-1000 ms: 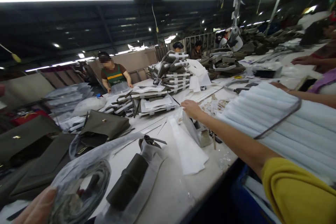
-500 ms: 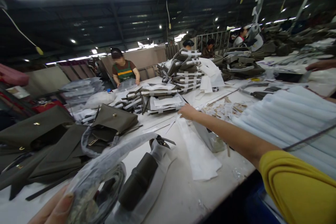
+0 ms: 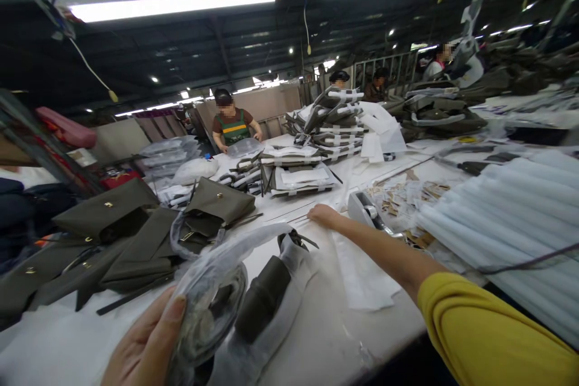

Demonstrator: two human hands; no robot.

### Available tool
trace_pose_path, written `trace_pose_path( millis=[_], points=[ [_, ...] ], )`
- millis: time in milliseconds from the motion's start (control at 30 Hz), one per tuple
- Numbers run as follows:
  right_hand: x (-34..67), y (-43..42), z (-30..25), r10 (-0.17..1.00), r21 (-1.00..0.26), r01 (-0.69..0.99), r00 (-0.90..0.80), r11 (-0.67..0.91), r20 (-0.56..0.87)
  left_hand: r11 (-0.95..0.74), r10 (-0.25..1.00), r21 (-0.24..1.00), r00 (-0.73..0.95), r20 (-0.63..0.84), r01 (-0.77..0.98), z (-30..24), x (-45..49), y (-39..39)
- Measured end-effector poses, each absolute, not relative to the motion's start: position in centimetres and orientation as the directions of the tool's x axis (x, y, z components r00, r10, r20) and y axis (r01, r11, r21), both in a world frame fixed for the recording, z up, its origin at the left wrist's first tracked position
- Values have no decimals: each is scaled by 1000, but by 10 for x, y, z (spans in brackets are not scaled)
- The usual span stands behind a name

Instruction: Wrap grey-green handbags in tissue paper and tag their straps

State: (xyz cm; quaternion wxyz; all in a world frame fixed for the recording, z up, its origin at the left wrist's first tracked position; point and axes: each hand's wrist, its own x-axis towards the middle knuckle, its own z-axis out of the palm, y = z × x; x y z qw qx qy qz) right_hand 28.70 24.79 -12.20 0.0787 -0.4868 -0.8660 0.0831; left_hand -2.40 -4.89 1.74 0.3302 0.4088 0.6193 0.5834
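Observation:
At the lower left my left hand (image 3: 151,338) is closed on a plastic-wrapped strap (image 3: 235,244), thumb pressed on its outer side. The strap curves up to the dark end of a partly wrapped olive bag piece (image 3: 265,298) on the table. My right hand (image 3: 323,216) reaches across the table, fingers curled down near some thin dark strips (image 3: 292,219). Whatever those fingers hold, if anything, is hidden. White sheets (image 3: 364,277) lie below the right forearm, and a grey tape dispenser (image 3: 359,208) stands just beyond it.
Olive bags (image 3: 219,202) with gold fittings cover the left side. Stacked wrapped bags (image 3: 301,175) stand ahead. Pale foam sheets (image 3: 502,193) and small loose tags (image 3: 411,196) lie to the right. A co-worker (image 3: 233,126) in a green apron works across the table.
The view has swung left, so the scene sits further right. My right hand has shifted from the white sheets toward the thin strips. The tape dispenser now shows; my left hand keeps the strap.

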Motion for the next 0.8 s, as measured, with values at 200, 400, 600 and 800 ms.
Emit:
trace_pose_path(
  millis=[200,400,600,800],
  points=[
    [287,179,-71,920,-534,750,-294,389,258,-47,952,999,-303,49,13,30,-15,-50],
    [273,46,-19,894,-925,238,-411,295,180,-187,949,976,-238,208,110,29,-9,-47],
    [227,-15,4,880,-973,158,-469,169,77,-250,923,923,-216,319,293,28,-4,-51],
    [182,-10,3,891,-995,31,-448,97,73,-274,894,794,-161,419,542,31,2,-66]
  ],
)
